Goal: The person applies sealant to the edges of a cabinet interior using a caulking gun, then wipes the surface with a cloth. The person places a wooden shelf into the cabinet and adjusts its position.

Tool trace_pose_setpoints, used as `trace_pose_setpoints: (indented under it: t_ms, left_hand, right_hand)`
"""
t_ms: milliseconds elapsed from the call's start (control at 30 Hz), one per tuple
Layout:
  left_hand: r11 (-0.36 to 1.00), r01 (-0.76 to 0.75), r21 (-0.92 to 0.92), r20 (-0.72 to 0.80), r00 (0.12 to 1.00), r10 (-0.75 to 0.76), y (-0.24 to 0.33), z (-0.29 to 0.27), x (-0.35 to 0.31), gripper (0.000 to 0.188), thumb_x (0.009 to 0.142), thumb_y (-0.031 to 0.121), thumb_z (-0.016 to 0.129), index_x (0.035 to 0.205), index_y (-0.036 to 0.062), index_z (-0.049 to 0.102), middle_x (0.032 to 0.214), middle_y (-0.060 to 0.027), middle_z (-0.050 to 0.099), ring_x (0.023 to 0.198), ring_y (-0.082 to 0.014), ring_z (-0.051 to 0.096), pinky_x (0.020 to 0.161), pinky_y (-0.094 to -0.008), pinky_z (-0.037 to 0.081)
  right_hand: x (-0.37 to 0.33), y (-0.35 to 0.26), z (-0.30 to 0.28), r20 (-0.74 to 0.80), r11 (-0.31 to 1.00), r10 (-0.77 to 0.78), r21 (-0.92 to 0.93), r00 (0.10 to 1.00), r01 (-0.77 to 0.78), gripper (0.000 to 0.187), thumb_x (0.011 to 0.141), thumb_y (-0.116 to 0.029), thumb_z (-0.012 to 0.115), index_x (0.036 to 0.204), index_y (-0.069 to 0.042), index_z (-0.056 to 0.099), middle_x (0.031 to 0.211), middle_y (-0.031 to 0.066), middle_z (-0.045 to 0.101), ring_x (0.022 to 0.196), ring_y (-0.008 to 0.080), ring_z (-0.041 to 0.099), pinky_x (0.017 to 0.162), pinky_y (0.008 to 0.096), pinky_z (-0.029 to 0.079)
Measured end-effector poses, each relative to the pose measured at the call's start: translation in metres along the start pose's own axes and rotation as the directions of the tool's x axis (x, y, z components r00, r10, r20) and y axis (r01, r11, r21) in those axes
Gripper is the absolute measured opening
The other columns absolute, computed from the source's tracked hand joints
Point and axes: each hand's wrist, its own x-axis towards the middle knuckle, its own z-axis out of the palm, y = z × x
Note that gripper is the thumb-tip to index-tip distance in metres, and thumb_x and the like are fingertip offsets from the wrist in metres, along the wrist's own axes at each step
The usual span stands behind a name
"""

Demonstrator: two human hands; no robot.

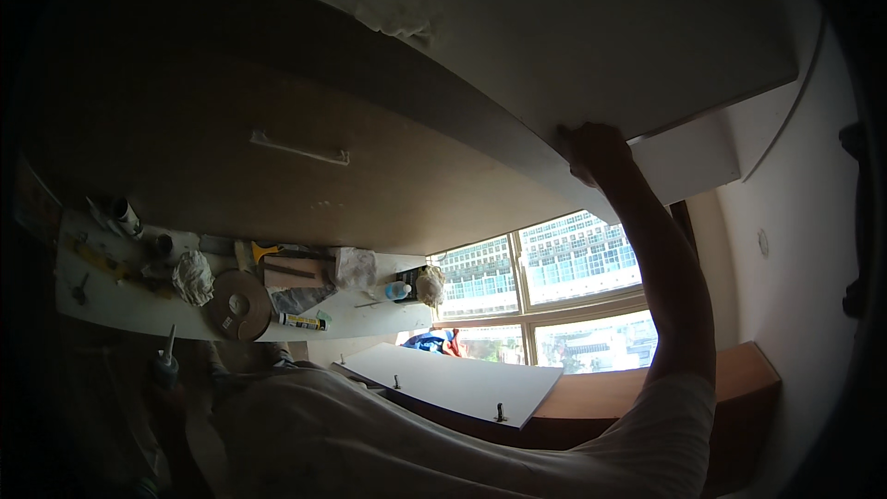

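Observation:
My right hand point(599, 153) is raised at the end of a stretched arm, against the edge of a pale overhead panel point(665, 46). Its fingers are curled in, the fingertips touching the seam where the panel meets a dark cabinet front point(231, 129). Whether anything is between them is hidden in shadow. Low at the left, my left hand point(166, 399) is closed around a sealant tube point(165, 368), its pale pointed nozzle upward. That hand is dim and partly lost in the dark.
On a white board point(360, 321) below lie a brown tape roll point(237, 305), a crumpled white rag point(192, 278), a small yellow-and-black tube point(302, 322) and tools. A white door panel with hinges point(453, 382) rests by the window point(582, 263). A handle point(300, 149) sticks out from the cabinet front.

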Motion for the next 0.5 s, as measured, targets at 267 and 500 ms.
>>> trace_pose_setpoints:
  t_ms: [267,500]
  left_hand:
    - [0.989,0.12,-0.092,0.06,0.992,-0.115,0.018,-0.003,0.006,0.079,0.082,0.01,0.08,0.152,0.0028,0.045,0.146,-0.0222,0.054,0.139,-0.0396,0.05,0.117,-0.0487,0.041]
    - [0.998,0.058,-0.025,0.046,0.997,-0.057,0.003,0.003,0.009,0.083,0.085,0.016,0.08,0.155,0.0027,0.039,0.151,-0.0224,0.049,0.14,-0.0406,0.049,0.117,-0.0491,0.041]
  right_hand:
    - [-0.042,-0.004,-0.006,0.071,1.0,-0.021,0.016,0.997,0.02,0.055,0.091,-0.011,0.064,0.146,-0.014,0.056,0.1,0.0178,0.075,0.097,0.0312,0.075,0.084,0.0444,0.061]
    - [-0.059,-0.004,0.007,0.026,1.0,-0.01,-0.013,1.0,0.011,0.035,0.094,-0.021,0.063,0.128,-0.012,0.065,0.1,0.0101,0.075,0.091,0.0264,0.076,0.076,0.0419,0.061]
